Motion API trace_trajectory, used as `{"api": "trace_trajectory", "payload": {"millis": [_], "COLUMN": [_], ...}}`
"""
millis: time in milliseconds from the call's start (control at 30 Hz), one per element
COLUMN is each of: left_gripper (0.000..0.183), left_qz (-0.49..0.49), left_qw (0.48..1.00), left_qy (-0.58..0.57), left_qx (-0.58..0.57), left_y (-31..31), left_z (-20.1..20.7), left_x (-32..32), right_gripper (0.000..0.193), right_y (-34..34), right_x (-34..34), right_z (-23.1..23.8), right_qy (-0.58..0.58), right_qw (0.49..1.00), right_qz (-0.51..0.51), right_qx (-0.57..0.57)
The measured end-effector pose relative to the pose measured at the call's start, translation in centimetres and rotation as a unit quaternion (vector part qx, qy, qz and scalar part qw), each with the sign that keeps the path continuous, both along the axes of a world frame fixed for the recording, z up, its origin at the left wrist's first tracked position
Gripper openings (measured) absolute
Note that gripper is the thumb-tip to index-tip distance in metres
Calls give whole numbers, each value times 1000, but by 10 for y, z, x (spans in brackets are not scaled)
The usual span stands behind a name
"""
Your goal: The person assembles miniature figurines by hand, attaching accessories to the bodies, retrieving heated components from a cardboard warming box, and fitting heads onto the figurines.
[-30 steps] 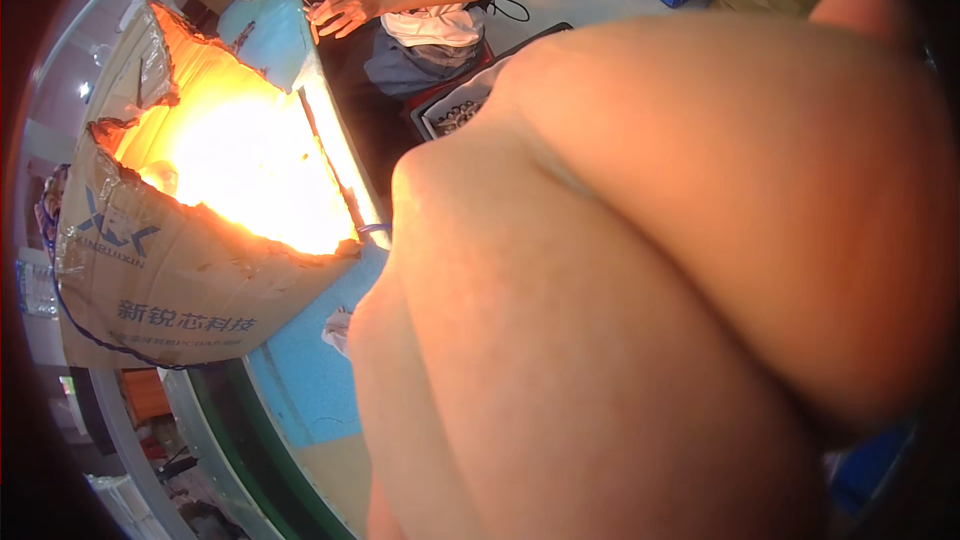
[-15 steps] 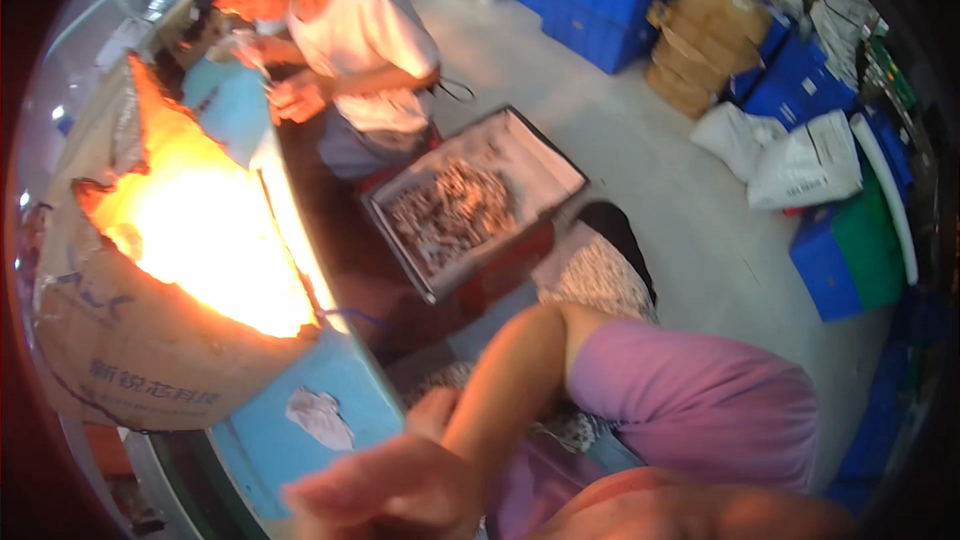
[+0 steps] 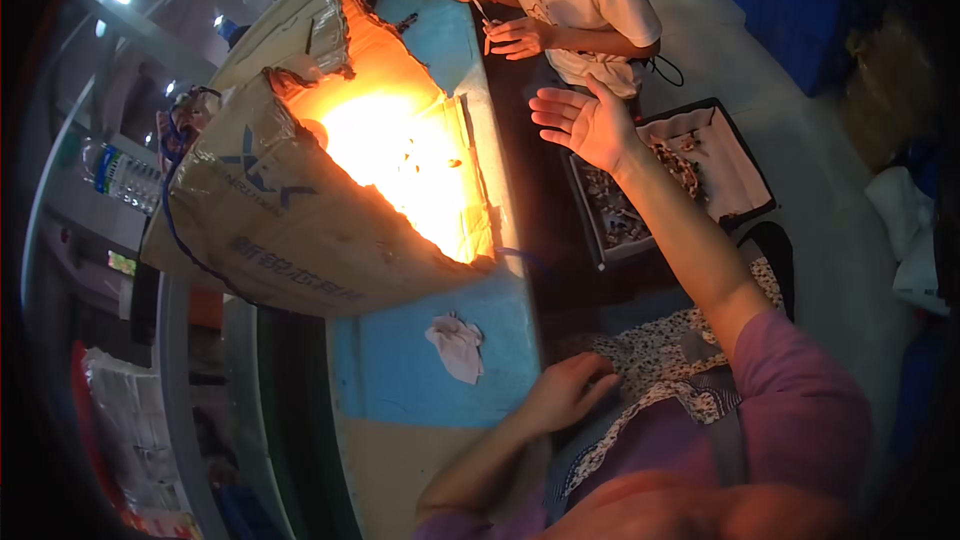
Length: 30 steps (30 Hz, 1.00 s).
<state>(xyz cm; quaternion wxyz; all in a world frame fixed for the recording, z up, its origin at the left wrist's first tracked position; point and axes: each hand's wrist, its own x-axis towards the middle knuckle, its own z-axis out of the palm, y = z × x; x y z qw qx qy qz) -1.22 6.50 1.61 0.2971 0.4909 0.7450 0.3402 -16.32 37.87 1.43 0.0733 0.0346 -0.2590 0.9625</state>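
My right hand (image 3: 585, 127) is stretched out ahead with the palm showing and the fingers spread. Nothing is in it, and it appears over the near-left corner of a black-rimmed tray (image 3: 745, 155) of small brownish parts. My left hand (image 3: 568, 392) rests low by the table edge, over my patterned apron (image 3: 660, 345). Its fingers are loosely bent, the thumb stands apart, and I see nothing held. Left of it, a crumpled pale cloth (image 3: 457, 345) lies on the blue table top (image 3: 400, 380). A cut-open cardboard box (image 3: 270, 210), brightly lit inside, stands beyond the cloth.
A co-worker (image 3: 590, 0) in a white shirt sits farther along the table, both hands on a small thin item. Blue bins (image 3: 775, 5) and white sacks (image 3: 905, 230) stand on the floor at right. A plastic bottle (image 3: 130, 178) shows behind the box.
My right hand has gone from close in front of me, bent back, to stretched out forward. The view has swung left, and my left hand now shows more fully.
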Motion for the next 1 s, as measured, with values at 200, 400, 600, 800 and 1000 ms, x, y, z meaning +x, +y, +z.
{"api": "trace_trajectory", "payload": {"millis": [200,400,600,800,1000], "left_gripper": [20,20,16,17,20], "left_qz": [-8,-9,-10,30,-6], "left_qw": [1000,1000,1000,999,1000], "left_qy": [-1,13,5,-33,-21], "left_qx": [17,26,12,12,5], "left_y": [-2,-9,-11,-8,-5], "left_z": [-8,-13,-11,-8,-9], "left_x": [-5,-3,-3,-3,-6], "right_gripper": [55,39,21,18,28], "right_y": [-5,-19,-33,-52,-77], "right_x": [-8,-4,-2,-5,-7], "right_z": [0,-6,-20,-27,-29], "right_qy": [35,-97,-117,-138,-127], "right_qw": [999,990,980,974,968], "right_qz": [32,-87,-121,-105,-77], "right_qx": [5,61,111,145,203]}}
